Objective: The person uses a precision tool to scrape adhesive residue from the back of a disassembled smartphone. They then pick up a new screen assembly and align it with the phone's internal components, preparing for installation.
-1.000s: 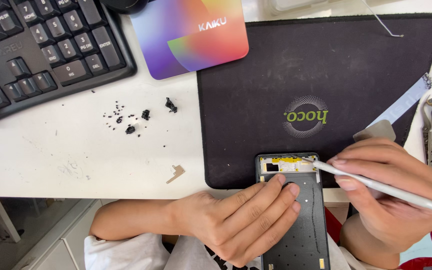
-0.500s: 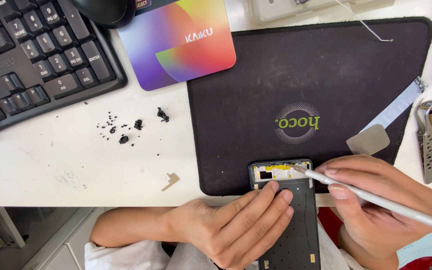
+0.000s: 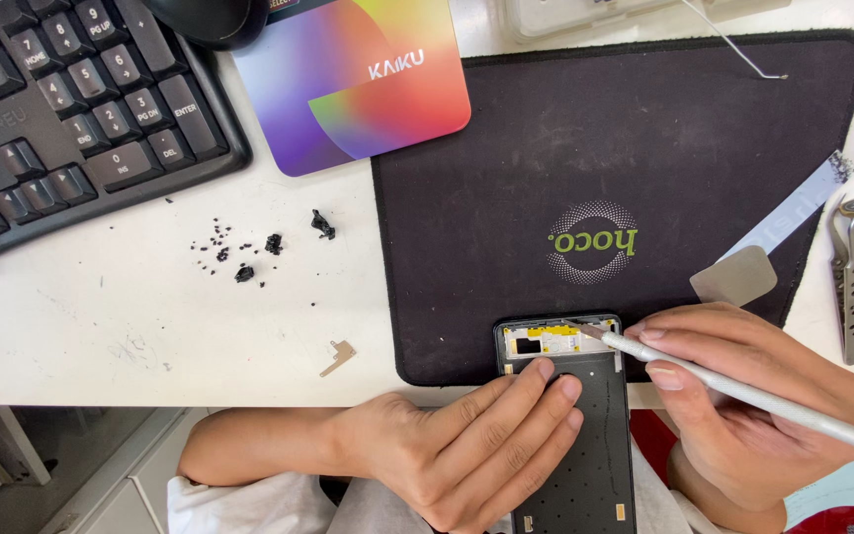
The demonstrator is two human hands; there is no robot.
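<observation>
my right hand (image 3: 758, 396) keeps its grip clenched on a thin grey metal tool (image 3: 743, 393), pinched like a pen between thumb and fingers. the tool's long axis runs from about 4 o'clock, where its tail leaves the frame, up toward 10 o'clock, and its tip sits on the upper right corner of the opened phone frame (image 3: 570, 415), by the yellow and white parts there. so the work point lies at 10 o'clock from my right grip, just beside my fingertips.

my left hand (image 3: 467, 450) lies flat with no clenched grip, fingers spread and pressing on the dark back plate of the phone frame from 8 o'clock. the frame's long axis runs 12 to 6, its top end on the black mat (image 3: 605, 138) and its lower part hanging past the edge of the white table (image 3: 130, 336).

farther out, a pair of tweezers (image 3: 850, 287) lies at 2 o'clock, a grey pick (image 3: 735, 277) at 1 o'clock, black crumbs (image 3: 249, 252) at 10 o'clock, and a keyboard (image 3: 61, 109) beyond them.
</observation>
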